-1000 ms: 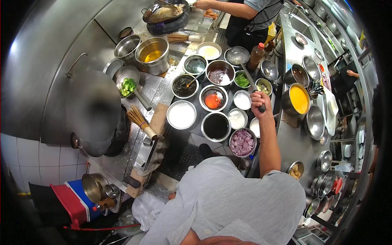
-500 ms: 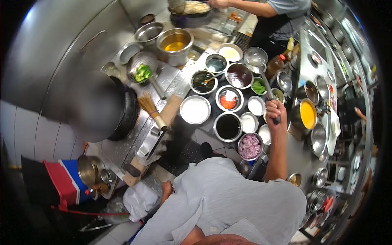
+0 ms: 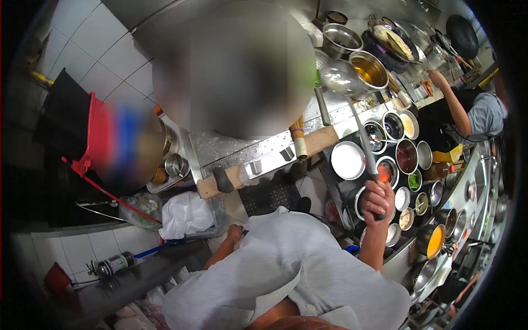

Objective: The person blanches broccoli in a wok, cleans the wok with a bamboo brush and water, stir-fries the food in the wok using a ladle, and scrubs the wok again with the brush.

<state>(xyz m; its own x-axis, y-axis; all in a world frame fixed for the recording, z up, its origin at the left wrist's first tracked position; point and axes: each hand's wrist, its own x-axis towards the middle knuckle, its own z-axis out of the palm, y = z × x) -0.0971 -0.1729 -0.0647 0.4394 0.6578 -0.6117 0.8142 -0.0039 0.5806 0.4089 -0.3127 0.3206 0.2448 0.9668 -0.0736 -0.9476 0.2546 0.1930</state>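
Observation:
My right hand (image 3: 378, 202) is wrapped round the dark handle of a long metal ladle (image 3: 364, 135). The ladle's bowl (image 3: 340, 77) is raised beside a pot of yellow liquid (image 3: 368, 70). Beneath the handle stand bowls of seasonings, among them a white one (image 3: 348, 160) and one with red contents (image 3: 384, 172). Low by my left side, my left hand (image 3: 235, 233) has its fingers curled in; whether anything is inside cannot be made out. A bamboo brush (image 3: 298, 137) lies at the stove edge. A blurred patch hides much of the stove.
Another person's arm (image 3: 451, 99) reaches to a wok (image 3: 393, 44) at the upper right. A pot of orange liquid (image 3: 436, 241) stands on the right counter. At the left are a red bin (image 3: 94, 132), a white plastic bag (image 3: 187, 215) and a fire extinguisher (image 3: 115, 264).
The view has swung left, so the bowls and the other person appear further right. The ladle has left the bowls near the clear one and is now lifted toward the stove side.

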